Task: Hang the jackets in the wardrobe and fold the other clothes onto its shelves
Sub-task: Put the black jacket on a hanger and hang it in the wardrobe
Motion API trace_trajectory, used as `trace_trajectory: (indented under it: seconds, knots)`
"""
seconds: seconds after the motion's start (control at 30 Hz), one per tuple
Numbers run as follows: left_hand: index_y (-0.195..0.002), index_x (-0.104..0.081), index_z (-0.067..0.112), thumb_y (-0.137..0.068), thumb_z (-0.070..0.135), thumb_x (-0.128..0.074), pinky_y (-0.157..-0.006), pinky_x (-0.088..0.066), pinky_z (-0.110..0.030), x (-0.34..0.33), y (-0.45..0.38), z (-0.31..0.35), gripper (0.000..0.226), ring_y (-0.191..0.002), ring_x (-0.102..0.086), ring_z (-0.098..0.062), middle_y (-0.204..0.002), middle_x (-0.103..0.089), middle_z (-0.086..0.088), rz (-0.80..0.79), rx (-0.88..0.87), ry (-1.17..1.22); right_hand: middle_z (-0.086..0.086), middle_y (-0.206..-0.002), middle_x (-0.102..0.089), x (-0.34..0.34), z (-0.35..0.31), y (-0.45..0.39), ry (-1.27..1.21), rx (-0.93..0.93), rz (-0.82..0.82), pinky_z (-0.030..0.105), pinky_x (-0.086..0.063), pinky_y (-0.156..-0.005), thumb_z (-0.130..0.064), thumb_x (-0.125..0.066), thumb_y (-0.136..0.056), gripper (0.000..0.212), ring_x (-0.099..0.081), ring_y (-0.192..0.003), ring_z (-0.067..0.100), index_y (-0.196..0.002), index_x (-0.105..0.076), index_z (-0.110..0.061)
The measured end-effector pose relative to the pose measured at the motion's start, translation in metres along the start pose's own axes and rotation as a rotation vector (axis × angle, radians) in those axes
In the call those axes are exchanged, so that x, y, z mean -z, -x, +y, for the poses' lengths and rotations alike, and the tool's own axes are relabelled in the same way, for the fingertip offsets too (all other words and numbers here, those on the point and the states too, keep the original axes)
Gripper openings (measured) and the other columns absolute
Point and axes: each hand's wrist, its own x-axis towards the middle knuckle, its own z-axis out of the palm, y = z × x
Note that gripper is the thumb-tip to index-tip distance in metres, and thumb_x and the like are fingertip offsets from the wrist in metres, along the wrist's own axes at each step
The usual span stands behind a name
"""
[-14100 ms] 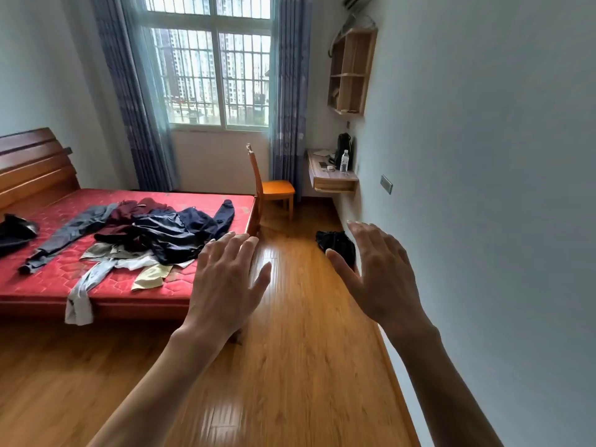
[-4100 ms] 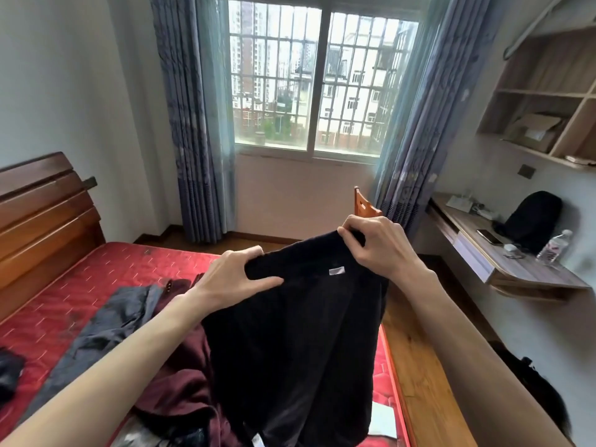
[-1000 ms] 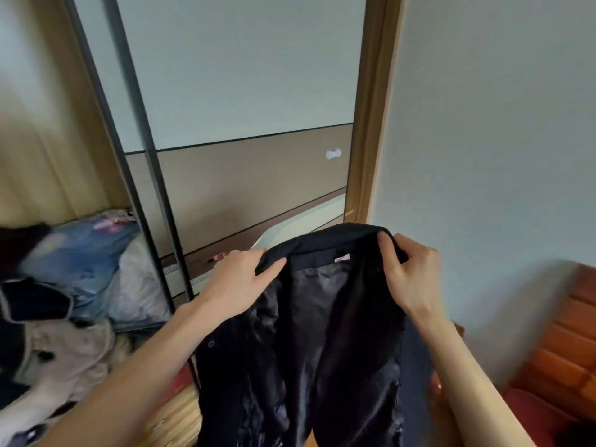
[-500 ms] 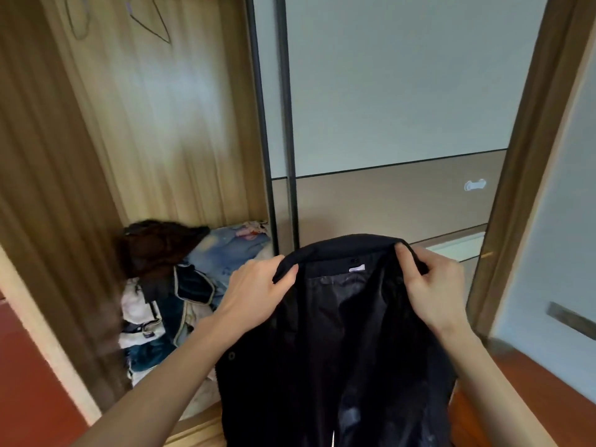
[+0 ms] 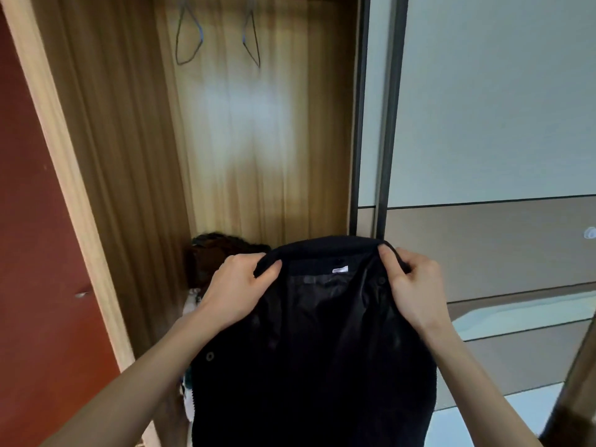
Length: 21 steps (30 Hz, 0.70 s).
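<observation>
Black jacket (image 5: 322, 333), collar gripped by left hand (image 5: 240, 287) and right hand (image 5: 414, 290), faces open wardrobe (image 5: 258, 140).

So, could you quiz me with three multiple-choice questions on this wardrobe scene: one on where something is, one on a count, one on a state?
1. Where do the wire hangers hang?
A. On the sliding door
B. At the top of the open wardrobe compartment
C. On the jacket collar

2. How many bare hangers show?
A. Two
B. Four
C. None

3. How is the black jacket held?
A. Draped over one arm
B. Already on a hanger
C. Gripped at the collar by both hands

Answers:
1. B, since they dangle high against the wooden back panel.
2. A, one left, one right.
3. C, the left hand and right hand each pinch a collar end.
</observation>
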Motion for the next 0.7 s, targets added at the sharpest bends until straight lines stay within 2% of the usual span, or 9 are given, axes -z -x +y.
trace_trajectory:
  seconds: [0.1,0.17,0.23,0.3,0.37,0.43,0.5,0.6,0.7]
  knots:
    - [-0.063,-0.048,0.017,-0.094,0.061,-0.051,-0.055,-0.043,-0.043,0.018,-0.012,-0.026,0.054,-0.051,-0.051,-0.017,-0.053,-0.051,0.005,0.036,0.023,0.037,-0.004,-0.056,-0.028,-0.033,-0.01,-0.009,-0.022,0.026,-0.005,0.029,-0.023,-0.052,-0.035,-0.058,-0.104,0.055,-0.027,-0.054,0.012,-0.063,-0.036,-0.007]
    - [-0.063,-0.048,0.011,-0.096,0.059,-0.053,-0.055,-0.039,-0.039,0.03,-0.019,-0.041,0.058,-0.052,-0.048,-0.014,-0.054,-0.049,0.006,0.045,0.039,0.081,-0.006,-0.055,-0.026,-0.056,-0.014,-0.015,-0.036,0.041,0.0,0.027,-0.021,-0.051,-0.034,-0.058,-0.105,0.056,-0.026,-0.053,0.012,-0.062,-0.032,-0.008]
    - [-0.063,-0.053,0.009,-0.1,0.051,-0.057,-0.057,-0.044,-0.046,0.039,-0.025,-0.055,0.057,-0.055,-0.053,-0.02,-0.057,-0.056,-0.003,0.064,0.048,0.123,-0.005,-0.054,-0.026,-0.078,-0.015,-0.02,-0.056,0.053,0.001,0.027,-0.022,-0.051,-0.032,-0.059,-0.105,0.056,-0.026,-0.053,0.013,-0.061,-0.032,-0.009]
    - [-0.067,-0.06,0.006,-0.1,0.054,-0.058,-0.064,-0.05,-0.051,0.046,-0.032,-0.068,0.058,-0.063,-0.062,-0.033,-0.067,-0.065,-0.014,0.082,0.071,0.175,-0.005,-0.052,-0.027,-0.097,-0.016,-0.026,-0.066,0.064,-0.014,0.028,-0.024,-0.052,-0.031,-0.059,-0.105,0.056,-0.028,-0.052,0.012,-0.06,-0.034,-0.008]
    - [-0.074,-0.065,0.001,-0.099,0.057,-0.059,-0.068,-0.053,-0.052,0.053,-0.04,-0.078,0.062,-0.068,-0.066,-0.034,-0.074,-0.067,-0.021,0.094,0.104,0.227,-0.008,-0.05,-0.03,-0.115,-0.016,-0.033,-0.091,0.055,-0.05,0.026,-0.025,-0.052,-0.031,-0.059,-0.105,0.056,-0.03,-0.05,0.011,-0.057,-0.035,-0.012]
    - [-0.076,-0.064,-0.005,-0.099,0.056,-0.06,-0.067,-0.054,-0.048,0.059,-0.049,-0.084,0.065,-0.065,-0.063,-0.026,-0.076,-0.065,-0.027,0.105,0.122,0.266,0.001,-0.049,-0.037,-0.132,-0.014,-0.044,-0.131,0.049,-0.106,0.029,-0.031,-0.053,-0.031,-0.058,-0.106,0.056,-0.036,-0.049,0.02,-0.056,-0.04,-0.013]
    - [-0.077,-0.064,-0.009,-0.1,0.05,-0.061,-0.063,-0.053,-0.037,0.064,-0.058,-0.089,0.064,-0.064,-0.061,-0.022,-0.076,-0.063,-0.031,0.131,0.134,0.307,0.014,-0.055,-0.05,-0.148,-0.014,-0.058,-0.169,0.057,-0.155,0.033,-0.037,-0.055,-0.033,-0.056,-0.106,0.053,-0.047,-0.054,0.031,-0.06,-0.052,-0.008]
    - [-0.08,-0.064,-0.013,-0.1,0.049,-0.06,-0.066,-0.054,-0.032,0.071,-0.078,-0.1,0.065,-0.066,-0.064,-0.023,-0.078,-0.064,-0.033,0.174,0.188,0.357,0.01,-0.058,-0.059,-0.173,-0.009,-0.081,-0.206,0.075,-0.203,0.034,-0.046,-0.058,-0.035,-0.056,-0.106,0.049,-0.055,-0.054,0.022,-0.064,-0.062,-0.011]
    - [-0.078,-0.057,-0.015,-0.099,0.052,-0.061,-0.062,-0.049,-0.029,0.077,-0.099,-0.109,0.07,-0.063,-0.058,-0.024,-0.066,-0.06,-0.022,0.215,0.233,0.392,0.007,-0.068,-0.07,-0.2,0.001,-0.106,-0.213,0.098,-0.263,0.046,-0.057,-0.068,-0.05,-0.052,-0.104,0.054,-0.068,-0.066,0.023,-0.075,-0.07,-0.008]
